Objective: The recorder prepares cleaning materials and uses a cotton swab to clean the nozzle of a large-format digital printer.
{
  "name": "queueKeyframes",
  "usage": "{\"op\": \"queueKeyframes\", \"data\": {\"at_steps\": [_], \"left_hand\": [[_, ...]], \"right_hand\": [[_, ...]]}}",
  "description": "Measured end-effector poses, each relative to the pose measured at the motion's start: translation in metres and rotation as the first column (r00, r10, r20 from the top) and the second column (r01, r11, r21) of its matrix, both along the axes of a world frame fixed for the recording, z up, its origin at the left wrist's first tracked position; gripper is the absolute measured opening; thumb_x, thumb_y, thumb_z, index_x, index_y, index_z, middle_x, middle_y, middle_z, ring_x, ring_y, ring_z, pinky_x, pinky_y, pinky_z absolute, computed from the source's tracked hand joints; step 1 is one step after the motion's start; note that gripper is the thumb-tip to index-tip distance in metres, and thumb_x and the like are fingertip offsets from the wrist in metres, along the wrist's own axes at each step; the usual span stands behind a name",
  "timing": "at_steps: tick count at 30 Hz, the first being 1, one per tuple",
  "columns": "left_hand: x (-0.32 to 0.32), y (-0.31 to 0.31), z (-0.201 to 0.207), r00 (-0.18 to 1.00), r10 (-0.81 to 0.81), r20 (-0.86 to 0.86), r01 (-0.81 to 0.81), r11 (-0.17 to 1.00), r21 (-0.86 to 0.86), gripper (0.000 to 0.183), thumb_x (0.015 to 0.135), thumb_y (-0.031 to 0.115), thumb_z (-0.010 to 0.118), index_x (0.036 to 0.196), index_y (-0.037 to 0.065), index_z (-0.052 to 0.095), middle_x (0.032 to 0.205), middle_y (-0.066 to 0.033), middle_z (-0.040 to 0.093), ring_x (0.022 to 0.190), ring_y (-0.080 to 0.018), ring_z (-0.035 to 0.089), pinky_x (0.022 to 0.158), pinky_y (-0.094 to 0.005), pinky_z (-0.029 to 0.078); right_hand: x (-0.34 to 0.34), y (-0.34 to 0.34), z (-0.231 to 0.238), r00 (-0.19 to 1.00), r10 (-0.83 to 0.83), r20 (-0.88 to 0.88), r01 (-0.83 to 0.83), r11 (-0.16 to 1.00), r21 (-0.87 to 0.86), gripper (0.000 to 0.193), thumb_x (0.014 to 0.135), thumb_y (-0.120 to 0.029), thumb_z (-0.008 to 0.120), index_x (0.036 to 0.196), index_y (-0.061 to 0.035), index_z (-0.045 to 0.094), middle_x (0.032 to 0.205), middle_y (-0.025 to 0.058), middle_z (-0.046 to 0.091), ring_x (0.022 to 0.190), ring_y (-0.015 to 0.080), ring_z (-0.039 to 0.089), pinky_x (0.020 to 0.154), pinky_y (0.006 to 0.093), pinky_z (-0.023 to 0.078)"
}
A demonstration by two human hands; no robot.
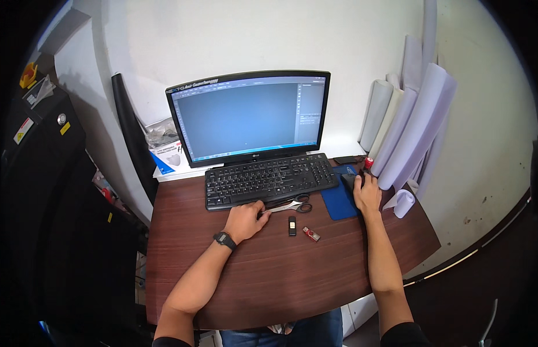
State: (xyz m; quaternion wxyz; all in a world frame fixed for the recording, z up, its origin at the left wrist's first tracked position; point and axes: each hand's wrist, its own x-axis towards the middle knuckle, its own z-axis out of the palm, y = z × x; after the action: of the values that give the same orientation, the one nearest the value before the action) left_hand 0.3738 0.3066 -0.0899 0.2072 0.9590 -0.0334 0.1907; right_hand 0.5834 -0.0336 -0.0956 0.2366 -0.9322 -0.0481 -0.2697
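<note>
My right hand (367,195) is closed over a black computer mouse (348,181) on a blue mouse pad (334,203). My left hand (244,222), with a black watch on its wrist, rests on the desk by the keyboard's front edge. Its fingers are curled, and the blade tips of black-handled scissors (292,205) reach between thumb and fingers; whether they are gripped I cannot make out. Behind the scissors lies a black keyboard (263,180). A black USB stick (292,226) and a red USB stick (311,234) lie between my hands.
A lit monitor (246,121) stands behind the keyboard on the dark brown desk (257,277). Large paper rolls (416,127) lean at the right wall, beside a red-capped object (368,163). A white box (169,157) sits left of the monitor, and a black machine (43,150) stands farther left.
</note>
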Motion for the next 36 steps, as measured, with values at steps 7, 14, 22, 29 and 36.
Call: {"op": "queueKeyframes", "data": {"at_steps": [7, 14, 22, 29, 36], "left_hand": [[-0.001, -0.002, 0.002, 1.0, 0.013, -0.018, -0.013, 1.0, 0.001, 0.025, 0.095, 0.031, 0.069, 0.092, 0.007, 0.068, 0.079, -0.0142, 0.073, 0.074, -0.0346, 0.072, 0.066, -0.0458, 0.055], [0.004, -0.007, 0.001, 1.0, -0.002, -0.013, 0.002, 1.0, 0.008, 0.023, 0.096, 0.03, 0.068, 0.091, 0.007, 0.067, 0.074, -0.0156, 0.072, 0.071, -0.0349, 0.071, 0.065, -0.0456, 0.055], [0.002, -0.005, 0.003, 1.0, 0.023, -0.016, -0.023, 1.0, 0.008, 0.024, 0.097, 0.03, 0.067, 0.091, 0.007, 0.066, 0.07, -0.0149, 0.07, 0.069, -0.0347, 0.071, 0.063, -0.0449, 0.054], [0.001, -0.005, 0.003, 1.0, 0.02, -0.004, -0.02, 1.0, 0.013, 0.024, 0.097, 0.03, 0.066, 0.092, 0.007, 0.067, 0.07, -0.0149, 0.07, 0.068, -0.0346, 0.07, 0.062, -0.0449, 0.053], [0.002, -0.004, 0.0, 0.999, 0.035, -0.022, -0.034, 0.999, 0.002, 0.024, 0.097, 0.03, 0.067, 0.091, 0.006, 0.067, 0.071, -0.0154, 0.07, 0.069, -0.0348, 0.071, 0.063, -0.045, 0.053]], "right_hand": [[0.005, -0.028, 0.016, 0.951, -0.106, -0.29, 0.056, 0.983, -0.177, 0.045, 0.098, -0.035, 0.053, 0.101, 0.0049, 0.075, 0.105, 0.0336, 0.072, 0.097, 0.0491, 0.071, 0.091, 0.0546, 0.056], [0.013, -0.063, 0.029, 0.831, 0.045, -0.554, -0.169, 0.97, -0.175, 0.06, 0.078, -0.035, 0.084, 0.117, 0.0081, 0.068, 0.119, 0.0311, 0.07, 0.113, 0.0443, 0.068, 0.097, 0.0462, 0.055], [0.005, -0.056, 0.041, 0.774, 0.096, -0.626, -0.163, 0.985, -0.05, 0.071, 0.073, -0.032, 0.093, 0.125, 0.007, 0.064, 0.125, 0.0265, 0.069, 0.116, 0.0364, 0.067, 0.097, 0.042, 0.053], [0.029, -0.064, 0.016, 0.742, 0.218, -0.633, -0.242, 0.969, 0.05, 0.041, 0.075, -0.03, 0.09, 0.093, 0.003, 0.073, 0.091, 0.0191, 0.074, 0.088, 0.029, 0.071, 0.082, 0.0391, 0.055], [0.028, -0.055, 0.009, 0.85, 0.085, -0.52, -0.049, 0.995, 0.082, 0.034, 0.082, -0.034, 0.079, 0.097, -0.0036, 0.078, 0.105, 0.0226, 0.076, 0.105, 0.0393, 0.073, 0.095, 0.0441, 0.055]]}}
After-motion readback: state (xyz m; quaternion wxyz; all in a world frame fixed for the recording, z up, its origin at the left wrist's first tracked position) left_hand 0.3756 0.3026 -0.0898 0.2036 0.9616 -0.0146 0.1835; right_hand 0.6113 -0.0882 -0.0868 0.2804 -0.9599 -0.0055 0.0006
